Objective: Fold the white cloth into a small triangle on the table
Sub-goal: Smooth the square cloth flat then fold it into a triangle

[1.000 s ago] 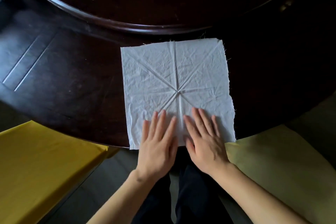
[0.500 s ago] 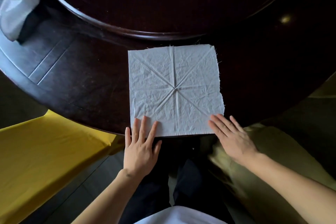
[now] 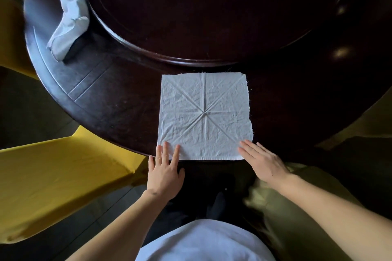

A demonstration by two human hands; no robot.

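Note:
The white cloth (image 3: 204, 115) lies spread flat as a square on the dark wooden table (image 3: 118, 101), near its front edge. Creases run across it like a star from its centre. My left hand (image 3: 164, 168) rests flat with its fingertips on the cloth's near left corner. My right hand (image 3: 262, 162) lies flat with its fingers on the near right corner. Both hands have fingers spread and grip nothing.
A raised round turntable (image 3: 212, 10) fills the table's middle, just behind the cloth. A crumpled white cloth (image 3: 69, 25) lies at the far left of the table. A yellow chair seat (image 3: 53, 178) stands on the left, an olive one (image 3: 297, 207) on the right.
Both hands slid apart from the middle of the cloth's near edge to its two near corners. The camera drew back, so more of the table shows.

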